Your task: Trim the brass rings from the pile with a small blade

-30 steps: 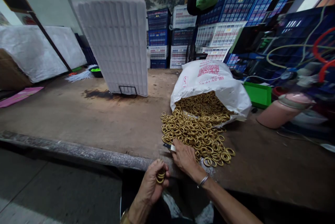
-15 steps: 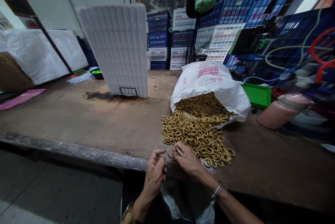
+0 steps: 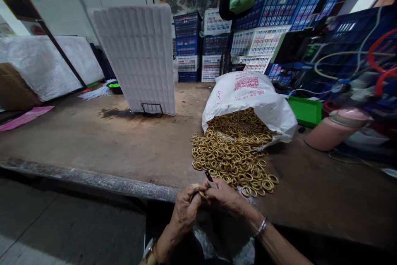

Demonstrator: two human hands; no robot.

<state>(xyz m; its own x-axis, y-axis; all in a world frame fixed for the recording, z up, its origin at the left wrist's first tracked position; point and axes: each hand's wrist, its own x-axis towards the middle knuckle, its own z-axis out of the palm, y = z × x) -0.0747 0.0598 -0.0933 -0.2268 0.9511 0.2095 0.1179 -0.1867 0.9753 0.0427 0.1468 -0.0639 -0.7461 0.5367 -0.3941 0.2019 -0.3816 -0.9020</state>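
Observation:
My left hand (image 3: 186,208) is closed with its fingertips pinching a gold-coloured ring (image 3: 203,195) at the table's front edge. Close against it, my right hand (image 3: 228,197) grips a small flat blade (image 3: 210,179), pale near the fingers and dark at the end that points up and away. Both hands' fingertips meet around the ring, which they partly hide. Just beyond them lies a loose heap of gold-coloured rings (image 3: 229,153). It spills from the mouth of a white woven sack (image 3: 245,91) with red print, lying on its side.
A tall white ribbed panel (image 3: 139,58) stands on the brown table (image 3: 77,141) in a black wire stand (image 3: 151,110). To the right are a green tray (image 3: 305,112) and a pink bottle (image 3: 336,130). Blue and white crates (image 3: 260,41) are stacked behind.
My left hand has come together with my right hand and now pinches the ring. The blade has turned so its dark end shows above the right fingers.

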